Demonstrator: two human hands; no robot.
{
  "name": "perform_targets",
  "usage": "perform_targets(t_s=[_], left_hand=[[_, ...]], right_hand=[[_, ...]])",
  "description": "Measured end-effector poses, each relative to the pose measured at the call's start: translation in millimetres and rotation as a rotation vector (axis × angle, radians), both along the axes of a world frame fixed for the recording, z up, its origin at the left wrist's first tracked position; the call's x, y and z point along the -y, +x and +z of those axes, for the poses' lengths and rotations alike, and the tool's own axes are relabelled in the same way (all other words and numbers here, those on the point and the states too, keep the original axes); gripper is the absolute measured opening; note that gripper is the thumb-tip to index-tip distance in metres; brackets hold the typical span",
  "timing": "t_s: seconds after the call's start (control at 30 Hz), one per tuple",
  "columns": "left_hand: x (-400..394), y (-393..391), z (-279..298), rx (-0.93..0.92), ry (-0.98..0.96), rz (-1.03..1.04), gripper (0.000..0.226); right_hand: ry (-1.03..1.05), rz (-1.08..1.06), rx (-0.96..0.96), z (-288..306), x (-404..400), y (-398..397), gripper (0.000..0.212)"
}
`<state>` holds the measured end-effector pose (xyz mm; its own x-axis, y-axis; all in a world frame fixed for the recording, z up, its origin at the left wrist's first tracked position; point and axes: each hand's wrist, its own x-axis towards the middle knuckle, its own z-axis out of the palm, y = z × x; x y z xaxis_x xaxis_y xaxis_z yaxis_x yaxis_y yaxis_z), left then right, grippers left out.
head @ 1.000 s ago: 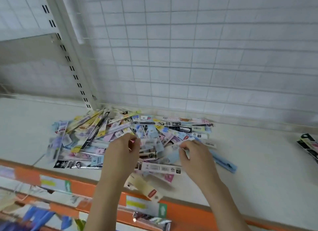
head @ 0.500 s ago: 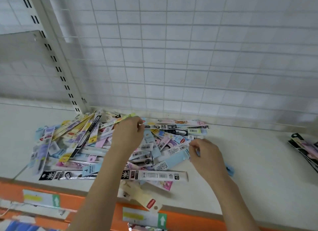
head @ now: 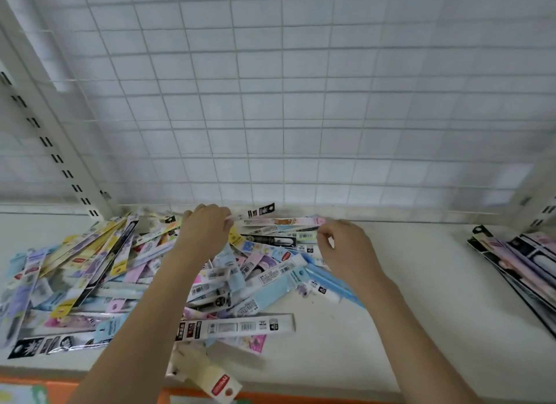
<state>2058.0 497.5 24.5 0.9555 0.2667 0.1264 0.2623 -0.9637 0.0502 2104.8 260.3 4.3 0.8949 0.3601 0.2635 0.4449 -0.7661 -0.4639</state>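
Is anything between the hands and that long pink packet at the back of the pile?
Nothing visible: the left hand and right hand pinch the ends of the pink packet, lying atop the pile.

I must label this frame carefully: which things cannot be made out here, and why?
Head view only.
- Long pink packet: both ends hidden inside the left hand and right hand that pinch it.
- Pile of packets: print too small and blurred; middle covered by the left forearm.
- Stack of packets: cut off by the right edge.
- Orange shelf front: cut off by the bottom edge.
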Motion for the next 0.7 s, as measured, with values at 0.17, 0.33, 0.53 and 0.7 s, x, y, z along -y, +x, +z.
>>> perform_targets(t_s=[0.17, 0.33, 0.53, 0.7], left_hand=[[-7, -13, 11, 0.123, -0.127, 0.010, 0.019], [-16, -36, 14, 0.152, -0.130, 0.061, 0.020], [-18, -60, 16, 0.187, -0.166, 0.127, 0.021], [0, -67, 16, 0.242, -0.188, 0.149, 0.018]], right_hand=[[-0.162, 0.181, -0.037, 1, -31, 37, 0.028], [-0.343, 0.347, -0.117, -7, -58, 55, 0.037], [-0.479, 0.345, -0.047, -5, -61, 63, 0.030], [-0.458, 0.354, -0.045, -3, -48, 57, 0.034]])
